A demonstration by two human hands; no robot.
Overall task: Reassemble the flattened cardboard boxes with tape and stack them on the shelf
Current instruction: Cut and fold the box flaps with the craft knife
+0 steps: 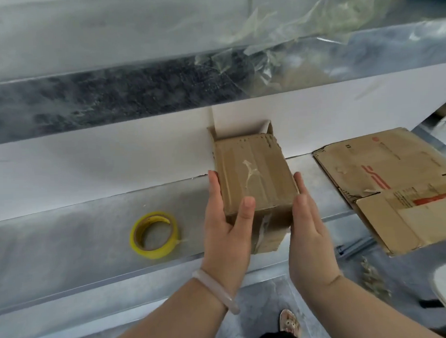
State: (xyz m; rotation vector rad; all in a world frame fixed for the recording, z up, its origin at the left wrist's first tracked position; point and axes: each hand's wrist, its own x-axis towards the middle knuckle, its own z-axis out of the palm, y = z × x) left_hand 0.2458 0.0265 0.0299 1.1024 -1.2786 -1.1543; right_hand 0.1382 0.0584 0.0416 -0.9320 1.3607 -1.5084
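Crumpled clear plastic sheet (275, 38) lies up top; a patterned slipper (290, 323) shows below

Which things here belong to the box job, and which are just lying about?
Job: small brown cardboard box, held between left hand and right hand; yellow tape roll; flattened brown cardboard with red print; grey metal shelf.
Lying about: crumpled clear plastic sheet.

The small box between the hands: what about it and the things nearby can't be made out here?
- small box: head view; underside and far end hidden by its own body, so taping there is unknown.
- flattened box: head view; cut off by the right edge; print too small to read.
- tape roll: head view; loose end too blurred to find.
- right hand: head view; palm hidden by its own back.
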